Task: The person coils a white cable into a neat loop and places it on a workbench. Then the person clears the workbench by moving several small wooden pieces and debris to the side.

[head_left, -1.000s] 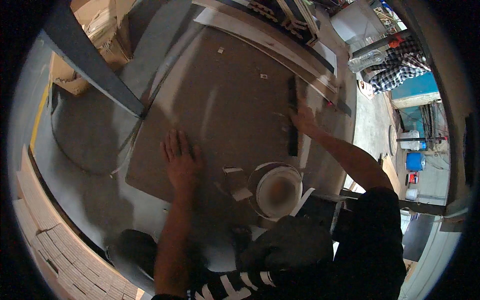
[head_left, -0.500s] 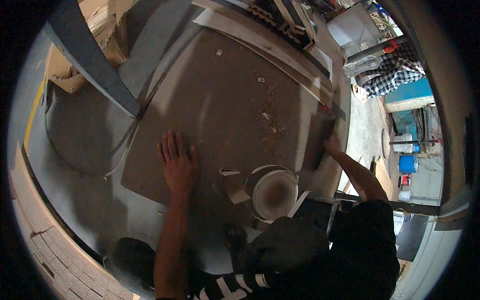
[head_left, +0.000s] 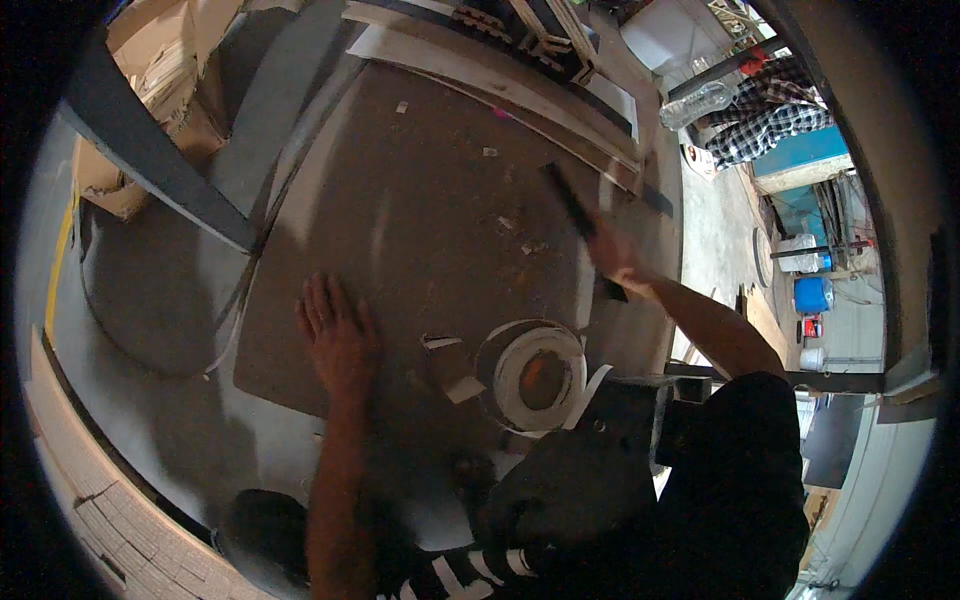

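Note:
My left hand (head_left: 340, 335) lies flat, its fingers stretched out on a large brown board (head_left: 420, 230). Over the board's right part, my right hand (head_left: 615, 258) is closed round a long, narrow, dark tool (head_left: 565, 195). The tool slants from upper left to lower right; blur hides its exact kind and whether it touches the board. Small pale scraps (head_left: 533, 248) and crumbs are scattered left of it. Nearer me, a roll of white strip (head_left: 510, 375) stands on the board, with a loose pale piece (head_left: 462, 388) beside it.
A dark post (head_left: 160, 160) rises at the left, by a cardboard box (head_left: 165, 100). Long pale strips (head_left: 490, 90) line the board's far edge. At the right, a person in checked clothing (head_left: 775, 110) is near a clear bottle (head_left: 697, 104); a blue bucket (head_left: 813, 295) stands beyond.
My right hand has swung the dark tool leftward and away from me, off the board's right edge. My left hand stays flat on the board. The whole view has shifted slightly.

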`<state>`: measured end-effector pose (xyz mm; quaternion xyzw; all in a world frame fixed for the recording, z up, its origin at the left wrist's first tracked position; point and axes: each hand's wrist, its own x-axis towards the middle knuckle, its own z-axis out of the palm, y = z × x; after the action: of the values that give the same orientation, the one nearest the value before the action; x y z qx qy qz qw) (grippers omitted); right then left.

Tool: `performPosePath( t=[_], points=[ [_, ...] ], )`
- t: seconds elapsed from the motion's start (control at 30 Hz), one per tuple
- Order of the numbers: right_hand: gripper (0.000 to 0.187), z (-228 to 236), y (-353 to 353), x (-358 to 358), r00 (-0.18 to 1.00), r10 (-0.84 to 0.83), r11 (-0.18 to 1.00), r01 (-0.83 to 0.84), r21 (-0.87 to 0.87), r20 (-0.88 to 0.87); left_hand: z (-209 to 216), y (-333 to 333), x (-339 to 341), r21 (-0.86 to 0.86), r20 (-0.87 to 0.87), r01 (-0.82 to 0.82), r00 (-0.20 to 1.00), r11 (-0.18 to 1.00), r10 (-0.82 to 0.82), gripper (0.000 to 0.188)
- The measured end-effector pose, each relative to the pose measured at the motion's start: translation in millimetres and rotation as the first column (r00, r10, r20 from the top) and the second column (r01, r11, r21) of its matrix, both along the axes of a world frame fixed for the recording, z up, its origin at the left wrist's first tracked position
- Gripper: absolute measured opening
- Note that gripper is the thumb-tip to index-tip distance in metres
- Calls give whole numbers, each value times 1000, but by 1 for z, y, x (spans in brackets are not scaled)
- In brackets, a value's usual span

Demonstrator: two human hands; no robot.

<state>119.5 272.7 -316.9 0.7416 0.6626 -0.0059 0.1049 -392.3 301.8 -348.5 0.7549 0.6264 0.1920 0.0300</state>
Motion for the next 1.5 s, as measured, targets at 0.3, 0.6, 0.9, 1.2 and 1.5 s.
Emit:
performPosePath(
  t=[0.3, 0.6, 0.9, 1.2, 1.5],
  points=[
    [31, 1, -8, 68, 951, -308, 950, 306, 63, 26, -2, 4, 3, 27, -11, 14, 1000, 1000, -14, 53],
    [47, 16, -68, 147, 806, -418, 883, 468, -19, 420, 2, 3, 10, -23, 6, 11, 1000, 1000, -11, 52],
    [36, -11, -95, 144, 805, -590, 761, 529, -376, -63, 6, 13, -11, 16, -111, -31, 993, 999, 33, 52],
    [72, -62, -29, 27, 915, -347, 927, 301, -222, -207, -6, -11, -8, 83, 1, -22, 1000, 996, 22, 55],
    [73, 44, 173, -256, 918, 85, 994, -107, -33, -387, 9, -14, -10, -109, 79, -1, 997, 994, 10, 58]
  ],
)
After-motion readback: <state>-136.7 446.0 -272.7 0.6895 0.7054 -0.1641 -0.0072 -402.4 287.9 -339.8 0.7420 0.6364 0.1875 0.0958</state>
